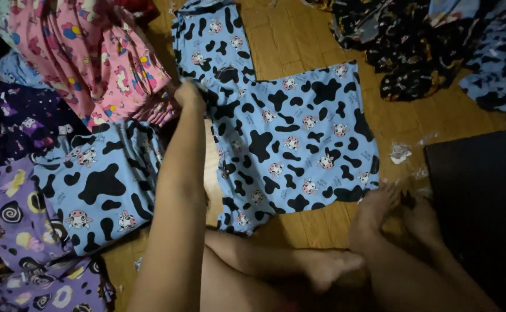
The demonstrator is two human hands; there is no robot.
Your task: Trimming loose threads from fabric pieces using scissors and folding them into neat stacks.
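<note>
Left hand (pixel 189 95): its grip is closed on the left edge of the blue cow-print garment (pixel 290 141), pinching a fold of cloth where the trouser leg meets the broader panel. The arm runs straight up the middle of the view from the lower edge to that point. The right hand cannot be made out with certainty; the limbs at the lower right of the garment appear to be bare feet (pixel 397 211) resting at its hem, so nothing can be said of a right grip.

The garment lies spread flat on the wooden floor (pixel 299 40), one leg reaching away toward the top of the view and the wide part lying nearer the person. It looks largely smooth, with slight puckering at the pinched edge.

Judged from this layout, the step in hand is straightening or folding the piece. It would go best if the pinched edge were drawn taut and level, the far leg kept in line with the panel, and the cloth kept off the neighbouring heaps.

Left of the garment lies a second blue cow-print piece (pixel 100 188), with purple spiral-print cloth (pixel 19 222) beyond it and pink floral cloth (pixel 91 55) above. To the garment's upper right is a heap of dark printed cloth (pixel 403 52); to its right, a white scrap (pixel 400 153) and a black flat object (pixel 481 214). The lighting is dim and warm.
</note>
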